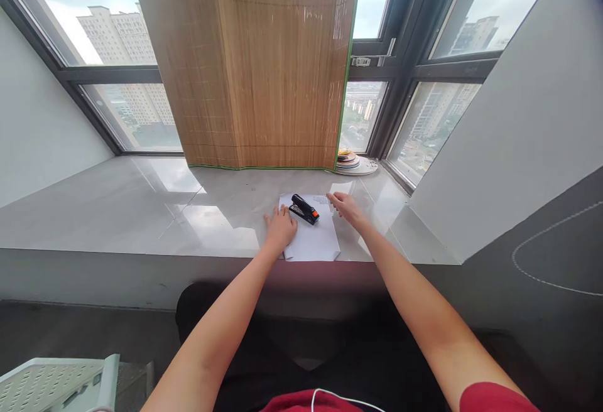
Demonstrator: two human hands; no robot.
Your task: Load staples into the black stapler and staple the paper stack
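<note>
White sheets of paper (313, 242) lie on the grey stone sill, near its front edge. On their upper part rests a black stapler (305, 209) with an orange patch at its right end. My left hand (281, 227) lies over the left edge of the paper with its fingers spread, close beside the stapler. At the top right corner of the paper, my right hand (345, 206) has its fingers pinched together; what they hold, if anything, is too small to make out.
A bamboo mat (282, 85) stands against the window behind the sill (117, 211). Stacked plates (360, 166) sit at its lower right. A pale perforated chair (56, 380) is at the bottom left.
</note>
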